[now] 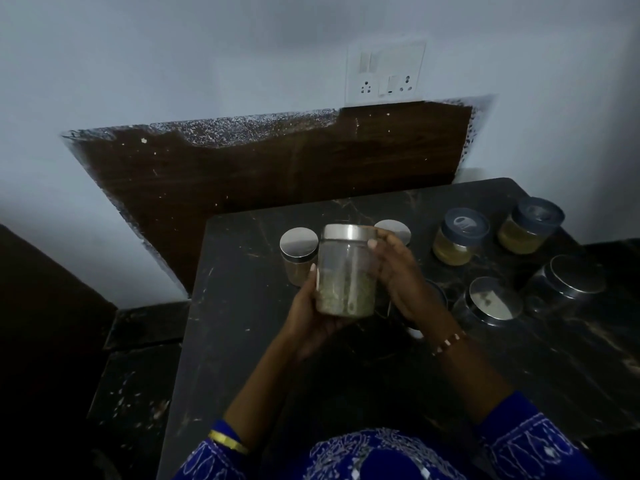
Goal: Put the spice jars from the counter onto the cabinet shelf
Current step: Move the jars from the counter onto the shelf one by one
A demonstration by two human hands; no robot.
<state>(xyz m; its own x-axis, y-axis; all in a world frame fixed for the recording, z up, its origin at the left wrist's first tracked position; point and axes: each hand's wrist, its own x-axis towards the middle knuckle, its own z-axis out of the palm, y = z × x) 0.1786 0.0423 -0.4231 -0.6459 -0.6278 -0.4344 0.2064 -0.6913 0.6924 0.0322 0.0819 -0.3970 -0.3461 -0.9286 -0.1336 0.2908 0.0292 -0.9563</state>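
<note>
— What's behind the bench (pixel 242 341)?

— A pale bluish wall (pixel 173 64), with a dark brown wood-grain panel (pixel 242 174) fixed low on it, its upper edge ragged and speckled white.

— Anything above the panel?

— A white switch plate (pixel 386 72) with sockets, touching the panel's top right edge.

— And the bench itself?

— Black stone with pale veins. Left of it lies a lower dark ledge (pixel 138 375). The light is dim.

Both hands, L (pixel 313 317) & R (pixel 398 271), hold 1 steel-lidded spice jar (pixel 346 271) above counter (pixel 242 306).
</note>
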